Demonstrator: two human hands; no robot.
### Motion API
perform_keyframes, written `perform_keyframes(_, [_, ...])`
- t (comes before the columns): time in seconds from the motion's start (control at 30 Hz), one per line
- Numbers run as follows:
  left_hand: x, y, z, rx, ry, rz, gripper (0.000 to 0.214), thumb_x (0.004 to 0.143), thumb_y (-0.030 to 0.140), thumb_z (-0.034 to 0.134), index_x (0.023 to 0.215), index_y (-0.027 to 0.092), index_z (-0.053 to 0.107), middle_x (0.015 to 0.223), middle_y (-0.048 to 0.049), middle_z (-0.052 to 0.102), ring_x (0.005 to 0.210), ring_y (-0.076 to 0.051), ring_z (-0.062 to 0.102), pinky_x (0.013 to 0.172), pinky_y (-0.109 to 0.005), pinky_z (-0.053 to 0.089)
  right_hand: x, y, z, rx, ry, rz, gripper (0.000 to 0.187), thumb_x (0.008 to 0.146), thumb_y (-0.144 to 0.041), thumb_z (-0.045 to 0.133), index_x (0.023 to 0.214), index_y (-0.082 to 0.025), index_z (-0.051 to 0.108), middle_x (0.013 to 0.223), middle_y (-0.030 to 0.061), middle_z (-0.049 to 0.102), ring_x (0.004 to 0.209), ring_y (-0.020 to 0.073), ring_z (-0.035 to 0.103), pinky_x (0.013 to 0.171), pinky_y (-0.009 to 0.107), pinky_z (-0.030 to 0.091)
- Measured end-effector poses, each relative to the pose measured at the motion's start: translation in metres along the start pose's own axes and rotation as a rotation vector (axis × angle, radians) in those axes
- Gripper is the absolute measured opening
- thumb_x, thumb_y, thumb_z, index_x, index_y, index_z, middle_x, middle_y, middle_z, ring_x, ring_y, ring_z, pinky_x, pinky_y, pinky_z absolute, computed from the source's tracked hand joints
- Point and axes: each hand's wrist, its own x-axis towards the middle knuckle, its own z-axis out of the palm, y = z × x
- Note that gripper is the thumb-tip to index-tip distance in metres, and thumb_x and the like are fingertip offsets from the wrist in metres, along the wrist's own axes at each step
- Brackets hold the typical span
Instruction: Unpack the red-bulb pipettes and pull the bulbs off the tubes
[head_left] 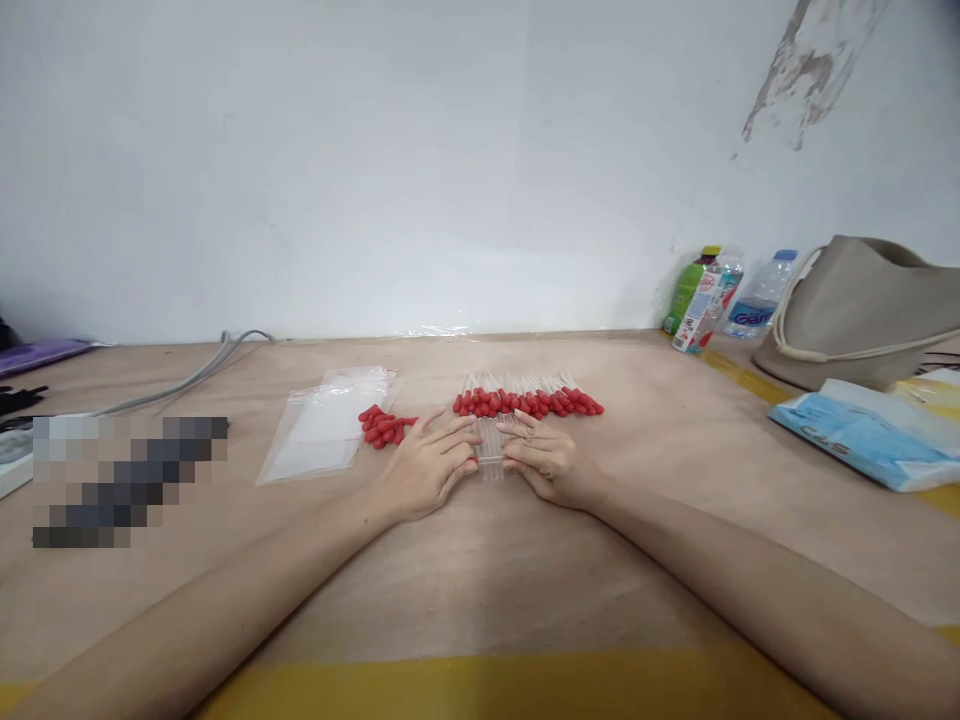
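Between my two hands lies a small bundle of thin clear tubes (pixel 491 442), close to the table surface. My left hand (pixel 427 468) has its curled fingertips on the left side of the bundle, and a bit of red shows by its thumb. From the right, my right hand (pixel 559 465) closes its bent fingers against the same tubes. Just beyond my hands is a row of thin clear droppers with red rubber bulbs (pixel 529 402), bulbs toward me. A loose pile of red rubber bulbs (pixel 384 430) sits beside my left hand, partly hidden by it.
Clear plastic bags (pixel 326 425) lie left of the bulbs. A grey cable (pixel 180 382) runs along the far left. At the right are bottles (pixel 757 298), a beige bag (pixel 855 310) and a blue tissue pack (pixel 862 435). A wall closes off the table's back.
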Motion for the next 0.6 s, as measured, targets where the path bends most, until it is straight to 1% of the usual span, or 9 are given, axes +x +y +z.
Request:
perform_keyframes(0.1, [-0.005,-0.004,0.0,0.014,0.046,-0.019,0.022,0.09,0.025,0.036,0.09,0.019,0.057,0.11,-0.002,0.061,0.117,-0.021,0.043,0.1,-0.043,0.026,-0.002,0.004,-0.003,0.014,0.011,0.005,0.014,0.084,-0.013,0.047,0.087,-0.016,0.06,0.082,0.0048,0.068,0.105,0.0174,0.056,0.1,0.04,0.039])
perform_keyframes(0.17, [-0.01,-0.011,-0.001,0.022,0.098,-0.09,0.022,0.09,0.025,0.036,0.088,0.019,0.057,0.106,-0.0031,0.062,0.108,-0.021,0.048,0.094,-0.042,0.033,-0.003,0.009,-0.008,-0.002,0.04,0.059,0.015,0.085,-0.015,0.046,0.086,-0.017,0.06,0.081,0.0045,0.068,0.104,0.0177,0.057,0.095,0.038,0.043])
perform_keyframes(0.2, [-0.012,-0.016,-0.002,0.022,0.136,-0.147,0.023,0.09,0.025,0.035,0.087,0.019,0.057,0.103,-0.0042,0.062,0.102,-0.021,0.05,0.089,-0.04,0.036,-0.004,0.013,-0.011,-0.021,0.057,0.107,0.015,0.085,-0.016,0.046,0.086,-0.017,0.061,0.08,0.0045,0.068,0.1,0.0178,0.058,0.09,0.037,0.045])
perform_keyframes(0.27, [-0.014,-0.029,-0.006,-0.001,0.244,-0.293,0.025,0.09,0.026,0.035,0.083,0.018,0.058,0.093,-0.006,0.06,0.09,-0.019,0.053,0.081,-0.036,0.041,-0.006,0.018,-0.015,-0.092,0.077,0.218,0.016,0.085,-0.02,0.048,0.084,-0.018,0.064,0.075,0.0039,0.067,0.085,0.0172,0.061,0.079,0.035,0.046])
perform_keyframes(0.33, [-0.015,-0.044,-0.011,-0.037,0.356,-0.437,0.024,0.089,0.027,0.037,0.084,0.017,0.059,0.084,-0.0055,0.055,0.082,-0.017,0.052,0.076,-0.032,0.044,-0.005,0.021,-0.015,-0.177,0.076,0.303,0.017,0.084,-0.026,0.051,0.083,-0.019,0.066,0.065,0.0024,0.064,0.068,0.0154,0.056,0.069,0.034,0.043])
perform_keyframes(0.4, [-0.016,-0.06,-0.016,-0.048,0.412,-0.54,0.023,0.086,0.028,0.04,0.09,0.018,0.06,0.082,-0.0047,0.05,0.081,-0.017,0.052,0.073,-0.03,0.045,-0.004,0.021,-0.012,-0.232,0.059,0.336,0.02,0.084,-0.029,0.051,0.088,-0.019,0.068,0.059,0.0015,0.06,0.061,0.0143,0.05,0.064,0.032,0.039])
perform_keyframes(0.47, [-0.019,-0.077,-0.02,-0.047,0.393,-0.636,0.024,0.083,0.028,0.043,0.094,0.018,0.061,0.084,-0.0052,0.05,0.082,-0.018,0.052,0.07,-0.03,0.046,-0.002,0.018,-0.008,-0.242,0.03,0.337,0.024,0.085,-0.027,0.048,0.098,-0.019,0.066,0.061,0.0022,0.059,0.063,0.0143,0.048,0.064,0.031,0.036])
perform_keyframes(0.53, [-0.023,-0.091,-0.021,-0.06,0.305,-0.746,0.027,0.08,0.028,0.045,0.097,0.017,0.062,0.081,-0.0044,0.052,0.076,-0.017,0.053,0.068,-0.03,0.045,0.0,0.015,-0.004,-0.232,-0.002,0.331,0.027,0.086,-0.024,0.044,0.105,-0.018,0.063,0.065,0.0029,0.06,0.066,0.0146,0.048,0.067,0.031,0.035])
perform_keyframes(0.6, [-0.027,-0.101,-0.02,-0.085,0.236,-0.837,0.029,0.076,0.031,0.048,0.1,0.018,0.06,0.077,-0.0025,0.055,0.069,-0.016,0.054,0.066,-0.029,0.045,0.003,0.012,-0.003,-0.216,-0.006,0.337,0.028,0.085,-0.022,0.044,0.106,-0.018,0.062,0.066,0.0029,0.06,0.068,0.0153,0.049,0.068,0.031,0.034])
